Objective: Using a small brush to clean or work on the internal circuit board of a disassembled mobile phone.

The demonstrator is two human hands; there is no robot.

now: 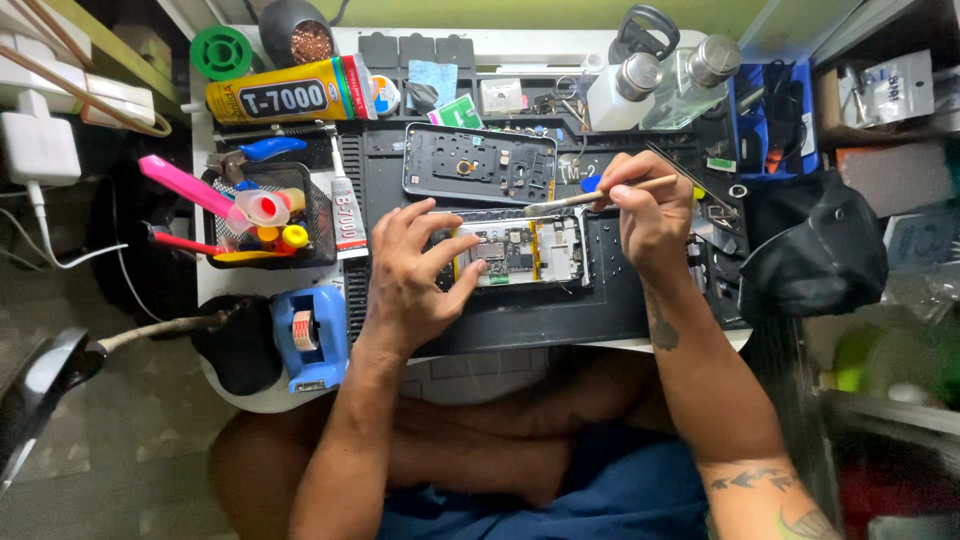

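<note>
An opened phone (pixel 525 252) with its circuit board exposed lies on a black work mat (pixel 600 300). My left hand (pixel 415 275) grips its left end, fingers curled over the edge. My right hand (pixel 650 210) holds a thin wooden-handled brush (pixel 590 198), its tip pointing left above the phone's upper edge. Behind the phone lies its removed back frame (pixel 480 163), dark with small parts showing.
A mesh basket (pixel 312 215) of pens and tools and a blue tape dispenser (pixel 312 337) stand at the left. A yellow glue tube (pixel 290 95) lies at the back. Clear bottles (pixel 660 85) and a blue parts bin (pixel 775 120) are at the right, with a black cloth (pixel 815 250).
</note>
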